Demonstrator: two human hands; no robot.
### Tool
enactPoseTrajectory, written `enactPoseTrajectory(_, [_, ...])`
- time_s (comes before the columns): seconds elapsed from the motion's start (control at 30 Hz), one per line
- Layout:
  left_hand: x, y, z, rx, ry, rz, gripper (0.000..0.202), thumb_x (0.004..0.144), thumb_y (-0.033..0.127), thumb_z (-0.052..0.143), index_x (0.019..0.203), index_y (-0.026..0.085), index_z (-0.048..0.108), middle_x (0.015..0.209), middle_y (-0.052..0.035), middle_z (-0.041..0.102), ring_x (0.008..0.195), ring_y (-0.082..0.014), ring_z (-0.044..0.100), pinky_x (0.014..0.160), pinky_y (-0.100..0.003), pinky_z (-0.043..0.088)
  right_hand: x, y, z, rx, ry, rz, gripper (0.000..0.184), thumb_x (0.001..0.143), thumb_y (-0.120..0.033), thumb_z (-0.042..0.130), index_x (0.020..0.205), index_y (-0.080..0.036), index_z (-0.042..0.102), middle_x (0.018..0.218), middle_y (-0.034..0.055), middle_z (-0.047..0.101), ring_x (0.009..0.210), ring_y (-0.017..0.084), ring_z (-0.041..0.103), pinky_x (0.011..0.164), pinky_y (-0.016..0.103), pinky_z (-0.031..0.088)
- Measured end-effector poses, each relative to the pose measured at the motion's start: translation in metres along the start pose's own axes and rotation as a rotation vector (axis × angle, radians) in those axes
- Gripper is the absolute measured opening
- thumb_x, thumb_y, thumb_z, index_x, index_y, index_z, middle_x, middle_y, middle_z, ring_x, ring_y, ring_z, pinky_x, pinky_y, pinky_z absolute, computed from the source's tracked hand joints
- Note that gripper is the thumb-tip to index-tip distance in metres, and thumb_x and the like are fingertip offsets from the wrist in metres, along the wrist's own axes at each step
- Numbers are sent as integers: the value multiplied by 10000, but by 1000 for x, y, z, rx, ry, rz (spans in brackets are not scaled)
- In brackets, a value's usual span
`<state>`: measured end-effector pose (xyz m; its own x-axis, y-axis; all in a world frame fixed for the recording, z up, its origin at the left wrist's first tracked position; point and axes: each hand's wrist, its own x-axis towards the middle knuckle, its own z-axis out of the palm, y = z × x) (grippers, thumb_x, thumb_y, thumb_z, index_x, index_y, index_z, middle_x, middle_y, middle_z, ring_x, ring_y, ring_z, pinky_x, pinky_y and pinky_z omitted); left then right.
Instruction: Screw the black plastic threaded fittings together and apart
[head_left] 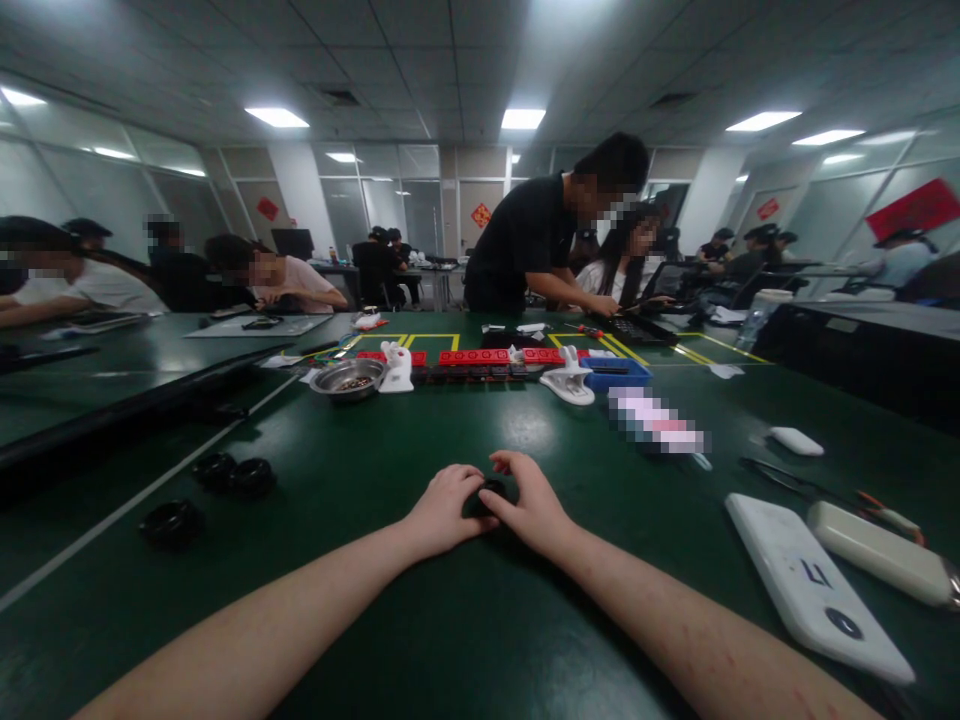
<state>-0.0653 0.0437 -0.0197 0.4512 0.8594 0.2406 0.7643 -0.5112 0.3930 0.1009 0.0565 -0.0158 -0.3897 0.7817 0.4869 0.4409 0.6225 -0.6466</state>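
On the green bench (450,650) we saw, left to right, three round black pieces (253,478), a metal bowl (348,382), our left hand (445,507), a small dark piece (493,489) at near centre, caught in both hands' closed grip, our right hand (537,507), a blue tray (621,378) and a white device (810,575).
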Motion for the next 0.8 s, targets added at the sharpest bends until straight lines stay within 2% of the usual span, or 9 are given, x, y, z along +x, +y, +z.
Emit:
enactPoseTrajectory(0.13, [0, 0, 0, -5, 0, 4, 362, 684, 424, 606, 960, 197, 550, 1051, -57, 515, 999, -233, 451, 878, -378, 366, 1, 2, 1, 9, -34, 18, 336, 678, -213, 594, 991, -179, 478, 864, 39, 546, 829, 184, 516, 765, 350, 425])
enactPoseTrajectory(0.27, [1, -2, 2, -10, 1, -4, 453, 683, 432, 604, 1055, 191, 510, 1067, -68, 509, 1016, -237, 442, 886, -388, 363, -1, -1, 0, 82, -94, -48, 427, 660, -71, 503, 1065, -195, 443, 957, 43, 555, 915, 173, 510, 837, 345, 399])
enactPoseTrajectory(0.4, [1, -1, 0, -6, -7, -8, 384, 681, 426, 605, 987, 202, 542, 1068, -59, 512, 1006, -235, 449, 892, -392, 358, -1, -1, -1, 37, -39, -40, 417, 677, -155, 548, 1079, -193, 442, 999, 63, 533, 940, 197, 496, 839, 372, 395])
enactPoseTrajectory(0.53, [0, 0, -1, -15, -8, -13, 372, 681, 438, 604, 963, 201, 550, 1057, -57, 514, 1009, -237, 447, 884, -388, 366, 1, 0, 0, -21, 22, 18, 334, 684, -253, 592, 990, -180, 479, 887, 53, 535, 845, 198, 511, 767, 364, 423])
enactPoseTrajectory(0.63, [0, -1, 0, -11, 1, -5, 390, 682, 435, 604, 985, 199, 539, 1049, -58, 517, 1004, -236, 450, 881, -389, 368, 0, -1, 0, 23, -21, 10, 332, 680, -167, 552, 1000, -190, 465, 869, 35, 545, 832, 181, 520, 775, 350, 425])
enactPoseTrajectory(0.7, [1, -2, 1, -7, 9, 2, 413, 678, 439, 607, 1003, 196, 530, 1050, -61, 518, 1003, -237, 451, 878, -388, 370, -1, -2, 0, 59, -49, -24, 407, 662, -98, 511, 1052, -189, 441, 924, 44, 549, 882, 177, 518, 818, 352, 411])
enactPoseTrajectory(0.8, [1, -3, 2, 4, 11, 5, 395, 678, 437, 607, 983, 195, 538, 1063, -63, 515, 1003, -238, 451, 876, -389, 370, -2, -2, -1, 61, -57, -55, 471, 668, -101, 503, 1122, -186, 411, 1038, 72, 529, 986, 192, 488, 882, 378, 375])
